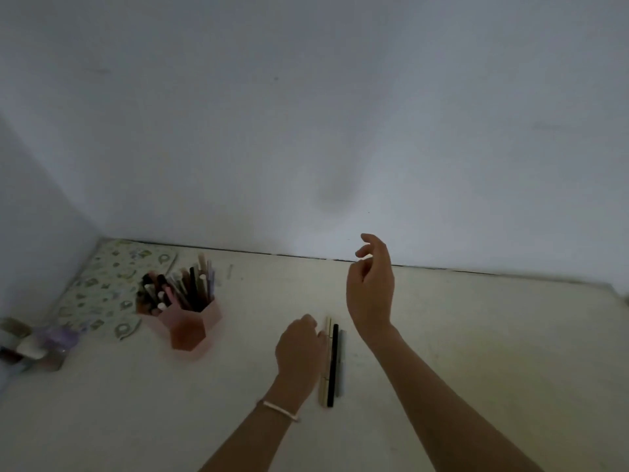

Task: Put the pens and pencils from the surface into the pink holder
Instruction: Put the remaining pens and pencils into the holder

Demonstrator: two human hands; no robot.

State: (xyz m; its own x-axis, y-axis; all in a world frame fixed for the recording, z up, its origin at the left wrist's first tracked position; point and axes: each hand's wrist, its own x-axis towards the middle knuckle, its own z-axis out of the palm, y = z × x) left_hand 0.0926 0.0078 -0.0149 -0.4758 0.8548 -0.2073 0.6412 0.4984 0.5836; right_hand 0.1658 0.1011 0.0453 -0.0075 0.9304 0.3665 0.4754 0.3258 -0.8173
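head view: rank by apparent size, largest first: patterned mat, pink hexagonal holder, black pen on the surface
1. Patterned mat, the flat sheet in the far left corner: largest.
2. Pink hexagonal plastic holder, full of pens.
3. Black pen, lying beside the left hand: longer than the holder is tall, but far thinner. It lies nearer the camera, so that length comparison is unsure.

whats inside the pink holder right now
The pink holder is packed with upright pens and pencils, their dark, pink and white tops sticking out above the rim. Its walls hide their lower ends and the bottom, so nothing more can be told.
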